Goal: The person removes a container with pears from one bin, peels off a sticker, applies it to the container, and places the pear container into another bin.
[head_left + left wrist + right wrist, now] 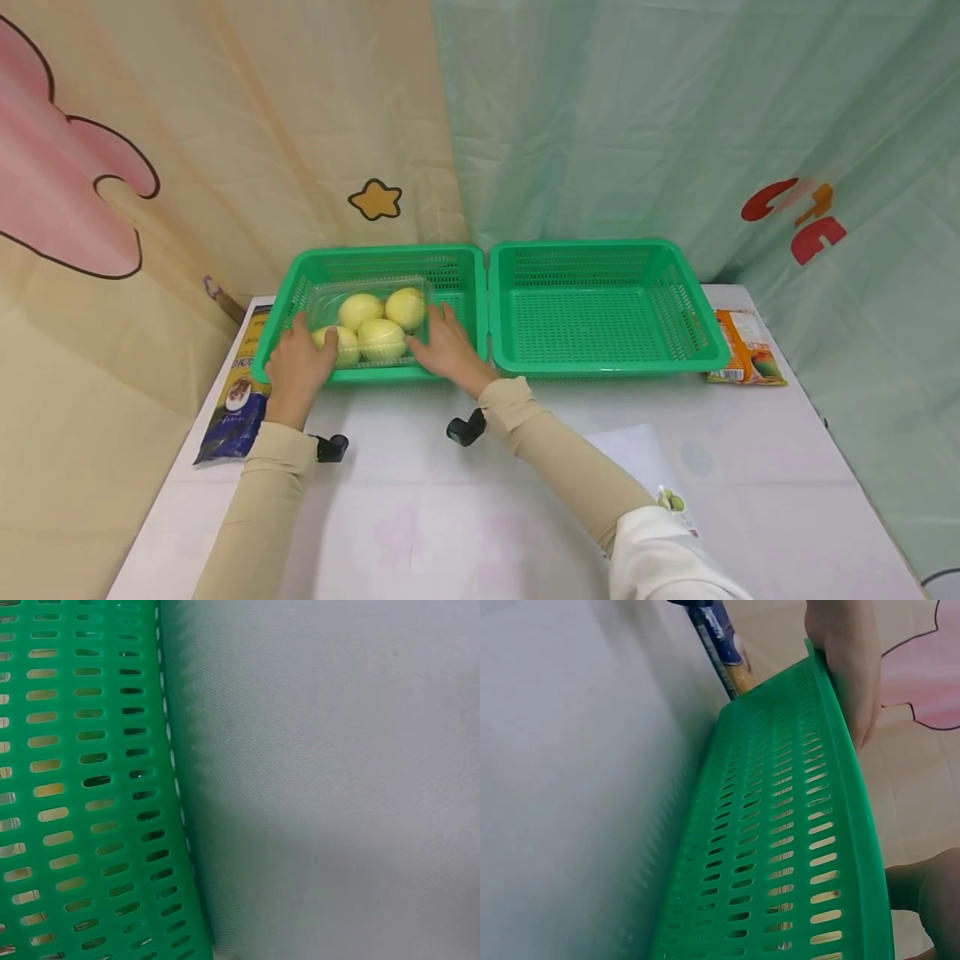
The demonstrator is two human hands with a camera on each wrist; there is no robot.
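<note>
A clear plastic box (326,302) with several round, pale yellow-green fruits (382,340) sits inside the left green basket (367,375). My left hand (300,362) holds the box by its left side, thumb near the front fruit. On the right side, my right hand (450,346) grips the same box, with the thumb at its front corner. Only the perforated outer wall of the basket (82,757) shows in the left wrist view; the box is hidden behind it. Over the basket rim, the right wrist view catches both hands.
A second green basket (600,367) stands directly to the right. Left of the baskets lies a blue and yellow packet (236,408); an orange packet (746,350) lies at the far right. A white packet with a green fruit picture (633,454) is partly under my right forearm. Curtains hang behind.
</note>
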